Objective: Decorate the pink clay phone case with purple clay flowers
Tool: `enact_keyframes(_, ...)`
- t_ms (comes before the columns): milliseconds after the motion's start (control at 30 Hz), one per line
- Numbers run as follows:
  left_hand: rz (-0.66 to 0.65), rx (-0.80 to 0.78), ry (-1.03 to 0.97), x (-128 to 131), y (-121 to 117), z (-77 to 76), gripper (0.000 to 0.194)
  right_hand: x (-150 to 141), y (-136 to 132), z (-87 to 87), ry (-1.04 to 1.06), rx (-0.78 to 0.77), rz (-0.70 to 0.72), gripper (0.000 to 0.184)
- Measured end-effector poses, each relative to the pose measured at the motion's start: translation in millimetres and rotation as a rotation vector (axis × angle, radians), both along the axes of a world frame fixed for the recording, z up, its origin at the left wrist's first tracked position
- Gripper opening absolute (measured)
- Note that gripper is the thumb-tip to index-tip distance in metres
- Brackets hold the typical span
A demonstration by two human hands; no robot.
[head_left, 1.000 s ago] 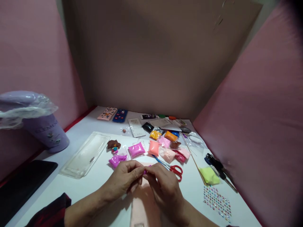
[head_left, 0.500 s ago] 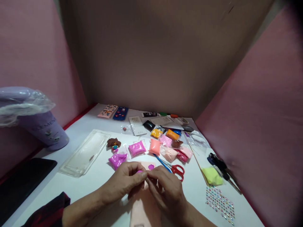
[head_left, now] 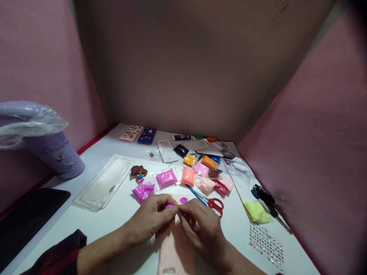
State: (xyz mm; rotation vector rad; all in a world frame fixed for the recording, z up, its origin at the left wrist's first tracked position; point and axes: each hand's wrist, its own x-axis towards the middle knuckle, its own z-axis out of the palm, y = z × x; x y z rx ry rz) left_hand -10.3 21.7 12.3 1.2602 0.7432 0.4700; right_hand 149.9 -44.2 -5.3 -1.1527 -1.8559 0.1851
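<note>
Between the thumb and fingers of my left hand (head_left: 156, 217) is a small lump of magenta clay (head_left: 169, 206). My right hand (head_left: 200, 225) meets it there, its thumb and index finger pinched at the edge of the lump, partly hiding it. Below both hands lies a peach-coloured phone case (head_left: 176, 252), a cutout showing at its near end. A magenta clay flower (head_left: 183, 200) sits near the case's far end. Just beyond my left hand rests an opened packet of purple clay (head_left: 143, 192).
Red-handled scissors (head_left: 215, 206) and clay packets, such as a coral one (head_left: 188, 176), lie beyond my hands. A clear plastic tray (head_left: 104, 183) is at left, near a purple bin (head_left: 61, 156). Rhinestones (head_left: 266, 244) and a yellow packet (head_left: 257, 212) are at right.
Both hands stay over the phone case with the clay between them; the fingers have shifted only slightly. The view has tilted a little.
</note>
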Motion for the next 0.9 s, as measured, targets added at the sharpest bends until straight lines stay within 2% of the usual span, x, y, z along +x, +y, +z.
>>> enact_keyframes(133, 0.003, -0.06, -0.02, -0.8, 1.2, -3.3, 0.031, 1.7, 2.6, 1.6, 0.017, 0.027, 0.045, 0.026)
enact_keyframes(333, -0.016, -0.056, 0.012, -1.3, 0.8, -4.6, 0.032, 4.3, 3.5, -0.2, -0.029, 0.092, 0.073, 0.027)
enact_keyframes(600, -0.052, 0.063, -0.004, -3.1, 0.0, -0.3, 0.032, 6.5, 3.4, -0.1, -0.086, 0.084, 0.019, 0.019)
enact_keyframes(900, -0.023, 0.006, 0.058, -1.2, 0.6, 2.5, 0.028, 6.2, 3.0, -2.8, -0.065, 0.078, 0.039, 0.023)
